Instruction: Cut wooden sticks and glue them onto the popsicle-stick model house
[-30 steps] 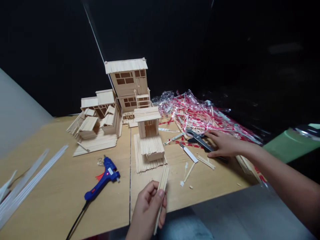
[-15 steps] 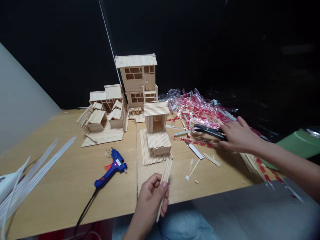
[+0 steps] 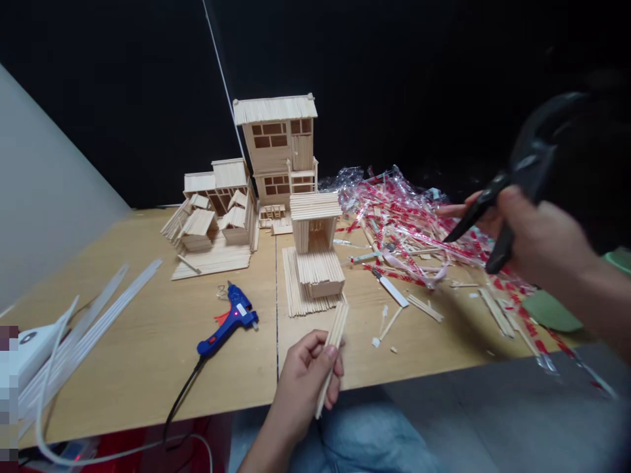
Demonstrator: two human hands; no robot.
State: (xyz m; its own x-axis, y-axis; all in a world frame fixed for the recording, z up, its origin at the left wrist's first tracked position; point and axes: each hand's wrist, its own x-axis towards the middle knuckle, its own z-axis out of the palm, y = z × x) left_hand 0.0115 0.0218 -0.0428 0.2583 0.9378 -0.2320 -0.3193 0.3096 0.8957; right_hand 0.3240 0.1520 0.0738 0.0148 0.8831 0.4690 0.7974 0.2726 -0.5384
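Near the table's front edge, my left hand (image 3: 308,371) is closed round a small bundle of thin wooden sticks (image 3: 336,328), thumb on top. Their far ends point up toward a small stick-built model house (image 3: 320,272) with a porch-like front. On the right, raised above the table, my right hand (image 3: 537,230) grips black cutters (image 3: 530,157). The cutters are blurred by motion, with one curved end up and two narrow ends down.
A blue hot glue gun (image 3: 229,318) lies left of centre, cable over the edge. Larger stick models (image 3: 280,141) stand behind. Red-printed wrappers (image 3: 389,210) heap at right. A white-handled knife (image 3: 392,289) and loose sticks lie nearer. Clear glue sticks (image 3: 113,322) lie at left.
My right hand has picked the black cutters up off the wrapper pile and swung them upward and right. The left hand still holds the sticks. The view has shifted slightly.
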